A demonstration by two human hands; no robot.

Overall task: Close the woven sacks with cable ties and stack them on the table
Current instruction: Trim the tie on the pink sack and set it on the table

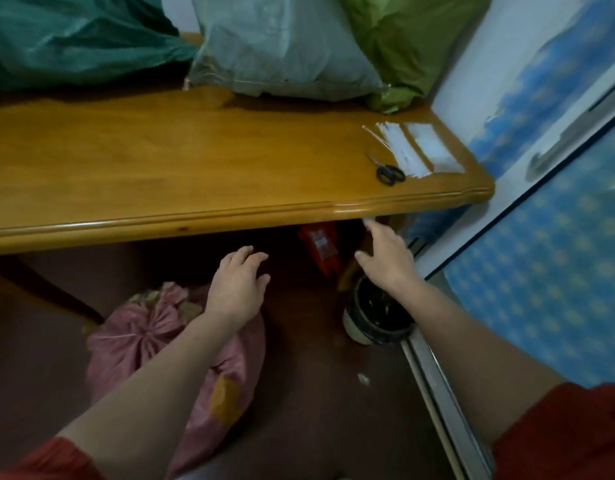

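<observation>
Pink sack (140,334): neck looks tied, on the floor below the counter (195,161) near edge. Your left hand (238,285) and right hand (387,254): grip apart, empty. Next, probably: lift it onto the counter.

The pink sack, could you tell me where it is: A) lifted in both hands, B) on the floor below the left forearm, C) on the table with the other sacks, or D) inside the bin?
B: the pink sack sits on the floor; left hand and right hand hold nothing.
</observation>
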